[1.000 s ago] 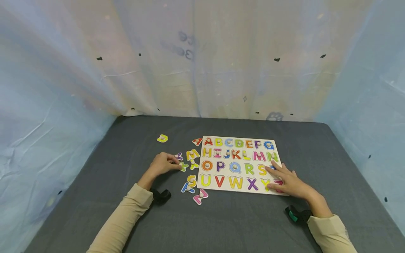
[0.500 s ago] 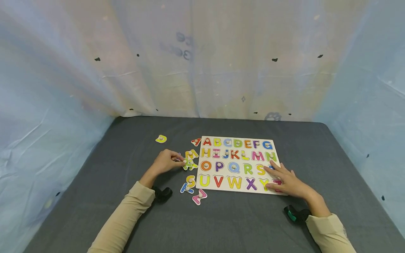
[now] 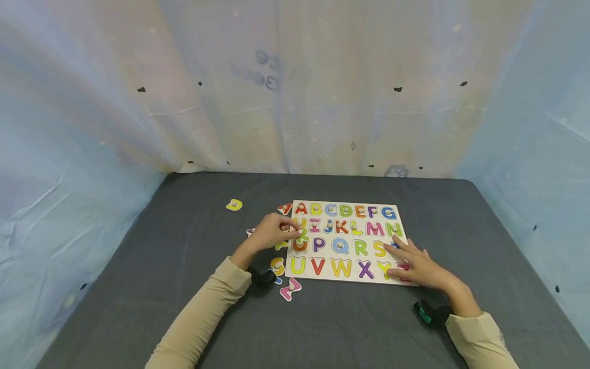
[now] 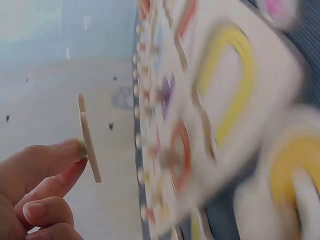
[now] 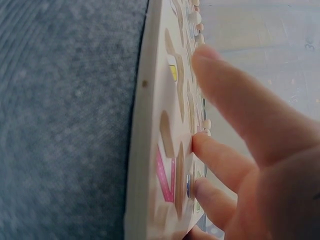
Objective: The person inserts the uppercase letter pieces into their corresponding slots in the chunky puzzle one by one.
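Note:
My left hand (image 3: 272, 233) pinches a green letter piece (image 3: 302, 236) by its knob, above the left side of the white alphabet board (image 3: 308, 256), near the H and O. Edge-on in the left wrist view, the wooden letter piece (image 4: 90, 145) stands apart from the board. My right hand (image 3: 421, 264) rests on the board's right end with fingers spread, touching near S, Y and Z. Knobbed letters fill the upper rows, with O, P and Q below. The R, S and bottom-row places show no knobs. The right hand covers part of the T place.
Loose letters lie left of the board: a red A (image 3: 284, 208), a yellow-green Y (image 3: 280, 245), a yellow S (image 3: 277, 266), a partly hidden blue T (image 3: 278, 281) and a pink Z (image 3: 290, 289). A yellow piece (image 3: 234, 205) lies farther back on the grey table (image 3: 350, 328).
My left hand has lifted the green letter from among the loose pieces and carried it right, over the board's left side. The right hand stays in place on the board.

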The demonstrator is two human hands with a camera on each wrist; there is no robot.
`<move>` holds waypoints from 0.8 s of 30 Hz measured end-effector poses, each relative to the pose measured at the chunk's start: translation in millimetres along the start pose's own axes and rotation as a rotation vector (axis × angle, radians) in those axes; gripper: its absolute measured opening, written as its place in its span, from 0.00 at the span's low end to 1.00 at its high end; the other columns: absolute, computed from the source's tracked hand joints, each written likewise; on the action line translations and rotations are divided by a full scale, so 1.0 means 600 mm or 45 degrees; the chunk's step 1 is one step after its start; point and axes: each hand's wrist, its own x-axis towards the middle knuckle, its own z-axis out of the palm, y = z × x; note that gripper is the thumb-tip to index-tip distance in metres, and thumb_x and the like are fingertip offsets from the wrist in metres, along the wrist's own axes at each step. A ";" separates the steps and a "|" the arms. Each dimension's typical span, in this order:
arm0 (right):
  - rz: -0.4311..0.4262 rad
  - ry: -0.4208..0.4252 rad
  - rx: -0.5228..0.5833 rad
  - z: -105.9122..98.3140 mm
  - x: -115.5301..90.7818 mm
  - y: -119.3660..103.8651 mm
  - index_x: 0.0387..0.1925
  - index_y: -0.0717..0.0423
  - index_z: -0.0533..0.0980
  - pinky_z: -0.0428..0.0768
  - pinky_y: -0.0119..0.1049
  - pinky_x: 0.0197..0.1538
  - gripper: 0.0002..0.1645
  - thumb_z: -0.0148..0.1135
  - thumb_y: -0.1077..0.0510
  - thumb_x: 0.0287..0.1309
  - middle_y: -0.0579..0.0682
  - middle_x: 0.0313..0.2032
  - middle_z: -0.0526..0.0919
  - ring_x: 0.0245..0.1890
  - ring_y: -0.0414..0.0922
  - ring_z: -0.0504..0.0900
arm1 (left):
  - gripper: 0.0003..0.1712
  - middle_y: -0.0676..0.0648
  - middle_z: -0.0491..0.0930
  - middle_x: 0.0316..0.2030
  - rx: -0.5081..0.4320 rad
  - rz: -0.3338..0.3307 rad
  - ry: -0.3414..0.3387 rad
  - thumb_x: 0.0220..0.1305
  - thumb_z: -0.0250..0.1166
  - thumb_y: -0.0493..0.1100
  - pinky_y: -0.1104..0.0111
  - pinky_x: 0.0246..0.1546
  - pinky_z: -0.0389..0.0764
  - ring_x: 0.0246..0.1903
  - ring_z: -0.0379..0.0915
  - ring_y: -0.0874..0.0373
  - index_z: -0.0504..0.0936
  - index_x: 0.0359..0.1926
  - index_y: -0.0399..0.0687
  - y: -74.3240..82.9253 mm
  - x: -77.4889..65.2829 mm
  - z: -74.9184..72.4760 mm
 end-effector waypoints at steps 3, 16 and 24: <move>-0.002 0.003 0.004 0.000 0.001 -0.001 0.70 0.59 0.61 0.37 0.81 0.58 0.45 0.66 0.46 0.55 0.71 0.73 0.47 0.69 0.80 0.39 | 0.10 0.53 0.59 0.14 0.005 0.054 -0.025 0.59 0.69 0.45 0.74 0.22 0.53 0.17 0.51 0.62 0.88 0.38 0.45 0.019 0.013 0.016; -0.016 -0.009 0.026 -0.001 -0.002 -0.001 0.70 0.60 0.61 0.37 0.81 0.58 0.45 0.66 0.47 0.55 0.71 0.73 0.47 0.69 0.80 0.38 | 0.10 0.46 0.85 0.37 -0.024 0.175 -0.162 0.60 0.68 0.46 0.75 0.34 0.65 0.30 0.66 0.61 0.88 0.40 0.48 0.078 0.056 0.095; -0.023 -0.001 0.027 -0.001 -0.003 -0.002 0.69 0.62 0.62 0.38 0.81 0.57 0.45 0.67 0.48 0.55 0.73 0.72 0.48 0.68 0.82 0.39 | 0.08 0.48 0.86 0.44 -0.026 0.139 -0.211 0.60 0.68 0.46 0.73 0.48 0.77 0.51 0.81 0.54 0.89 0.37 0.49 0.100 0.083 0.126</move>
